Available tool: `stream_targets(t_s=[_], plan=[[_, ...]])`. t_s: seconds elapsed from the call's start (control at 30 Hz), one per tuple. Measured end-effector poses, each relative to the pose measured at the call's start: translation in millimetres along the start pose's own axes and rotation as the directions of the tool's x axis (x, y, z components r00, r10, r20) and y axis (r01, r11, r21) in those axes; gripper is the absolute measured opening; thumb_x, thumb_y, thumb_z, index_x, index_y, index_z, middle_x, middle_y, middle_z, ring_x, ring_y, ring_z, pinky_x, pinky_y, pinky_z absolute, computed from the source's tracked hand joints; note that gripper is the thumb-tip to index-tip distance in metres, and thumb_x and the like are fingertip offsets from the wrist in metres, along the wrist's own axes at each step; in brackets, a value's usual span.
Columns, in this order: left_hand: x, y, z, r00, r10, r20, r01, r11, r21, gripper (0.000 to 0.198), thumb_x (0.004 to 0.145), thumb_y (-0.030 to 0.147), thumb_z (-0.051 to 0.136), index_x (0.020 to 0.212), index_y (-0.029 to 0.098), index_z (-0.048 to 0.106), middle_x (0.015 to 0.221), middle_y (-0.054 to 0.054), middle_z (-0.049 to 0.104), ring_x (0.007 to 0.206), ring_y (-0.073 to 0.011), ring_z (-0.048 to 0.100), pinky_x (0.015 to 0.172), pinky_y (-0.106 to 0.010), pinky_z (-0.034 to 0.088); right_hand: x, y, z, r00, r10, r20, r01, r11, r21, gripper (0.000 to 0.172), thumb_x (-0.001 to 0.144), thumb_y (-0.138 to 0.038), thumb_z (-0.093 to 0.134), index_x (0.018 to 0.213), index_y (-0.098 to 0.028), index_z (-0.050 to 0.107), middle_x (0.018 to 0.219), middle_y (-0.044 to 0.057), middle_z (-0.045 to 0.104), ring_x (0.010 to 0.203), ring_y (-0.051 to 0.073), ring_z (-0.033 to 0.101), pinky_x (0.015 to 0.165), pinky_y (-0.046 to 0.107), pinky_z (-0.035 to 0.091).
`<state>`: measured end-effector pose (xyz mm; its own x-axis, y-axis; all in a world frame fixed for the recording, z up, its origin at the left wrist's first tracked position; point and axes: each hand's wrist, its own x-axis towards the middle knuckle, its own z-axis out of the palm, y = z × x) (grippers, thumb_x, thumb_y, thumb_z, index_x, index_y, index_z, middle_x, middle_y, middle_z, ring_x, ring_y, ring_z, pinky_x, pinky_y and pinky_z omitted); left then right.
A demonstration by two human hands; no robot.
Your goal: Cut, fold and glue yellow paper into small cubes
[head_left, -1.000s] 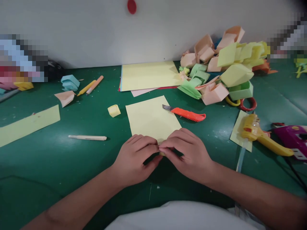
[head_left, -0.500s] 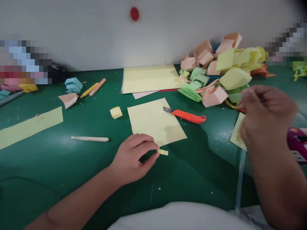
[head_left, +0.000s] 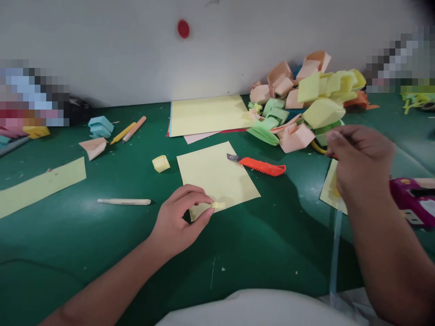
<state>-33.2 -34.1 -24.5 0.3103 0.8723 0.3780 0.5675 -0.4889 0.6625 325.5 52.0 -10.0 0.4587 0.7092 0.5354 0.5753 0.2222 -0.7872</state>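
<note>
My left hand [head_left: 176, 219] rests on the green mat and pinches a small folded yellow paper piece [head_left: 218, 205] between thumb and fingertips, at the near corner of a yellow sheet [head_left: 214, 174]. My right hand [head_left: 360, 158] is out at the right, fingers curled closed, above a yellow paper scrap [head_left: 326, 190]. What it holds is hidden. A clear glue stick [head_left: 335, 244] runs down from under it. An orange box cutter [head_left: 261, 166] lies by the sheet's far right edge.
A pile of folded peach, green and yellow paper shapes [head_left: 306, 104] sits at the back right, a stack of sheets [head_left: 207, 115] at the back centre. A magenta tool [head_left: 411, 199] is at the right edge. A white pen [head_left: 124, 201], a small yellow box [head_left: 161, 163] and a paper strip [head_left: 41, 185] lie left.
The hands have parted. My right hand swung out to the right side. My left hand kept the small yellow piece and shifted it slightly up onto the sheet's corner.
</note>
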Motion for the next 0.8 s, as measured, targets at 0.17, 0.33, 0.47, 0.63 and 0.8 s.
stream_targets(t_s=[0.17, 0.33, 0.47, 0.63, 0.8], plan=[[-0.2, 1.2, -0.2, 1.0, 0.016, 0.002, -0.017, 1.0, 0.012, 0.009, 0.088, 0.017, 0.066, 0.094, 0.021, 0.071, 0.097, -0.005, 0.069, 0.086, -0.0156, 0.067, 0.076, -0.028, 0.057, -24.0, -19.8, 7.4, 0.933, -0.102, 0.345, 0.119, 0.992, -0.031, 0.011, 0.087, -0.029, 0.065, 0.079, -0.021, 0.063, 0.071, 0.0, 0.057, 0.064, 0.014, 0.05, 0.06, 0.031, 0.038], [0.5, 2.6, 0.3, 0.999, 0.04, -0.003, -0.04, 0.999, 0.014, 0.008, 0.088, 0.017, 0.066, 0.094, 0.021, 0.071, 0.097, -0.005, 0.069, 0.087, -0.0158, 0.068, 0.077, -0.028, 0.057, -44.2, -37.6, 13.7, 0.768, -0.134, 0.627, 0.191, 0.981, -0.025, 0.019, 0.094, -0.032, 0.054, 0.078, -0.023, 0.055, 0.072, -0.001, 0.054, 0.065, 0.016, 0.049, 0.061, 0.03, 0.039], [0.7, 4.0, 0.9, 0.998, 0.06, -0.002, -0.06, 0.998, 0.015, 0.009, 0.088, 0.016, 0.066, 0.093, 0.021, 0.071, 0.096, -0.005, 0.069, 0.087, -0.0163, 0.068, 0.078, -0.028, 0.058, -54.2, -47.6, 17.6, 0.598, -0.213, 0.773, 0.336, 0.942, -0.001, 0.026, 0.101, -0.033, 0.043, 0.076, -0.023, 0.046, 0.072, -0.001, 0.051, 0.065, 0.016, 0.048, 0.06, 0.03, 0.039], [0.0, 3.7, 1.1, 0.998, 0.064, 0.006, -0.064, 0.998, 0.023, 0.008, 0.088, 0.017, 0.066, 0.094, 0.02, 0.071, 0.097, -0.006, 0.068, 0.089, -0.0163, 0.068, 0.079, -0.028, 0.058, -51.7, -48.3, 15.8, 0.456, -0.264, 0.85, 0.39, 0.918, 0.076, 0.024, 0.101, -0.034, 0.046, 0.081, -0.023, 0.055, 0.082, 0.002, 0.062, 0.078, 0.018, 0.058, 0.07, 0.033, 0.046], [1.2, 4.4, 0.6, 0.998, 0.064, 0.008, -0.064, 0.997, 0.031, 0.008, 0.088, 0.018, 0.066, 0.093, 0.021, 0.071, 0.096, -0.005, 0.07, 0.087, -0.0164, 0.069, 0.079, -0.029, 0.059, -38.7, -35.5, 8.1, 0.533, -0.315, 0.785, 0.448, 0.892, 0.054, 0.014, 0.095, -0.035, 0.06, 0.086, -0.026, 0.066, 0.09, 0.003, 0.07, 0.089, 0.022, 0.065, 0.078, 0.037, 0.051]])
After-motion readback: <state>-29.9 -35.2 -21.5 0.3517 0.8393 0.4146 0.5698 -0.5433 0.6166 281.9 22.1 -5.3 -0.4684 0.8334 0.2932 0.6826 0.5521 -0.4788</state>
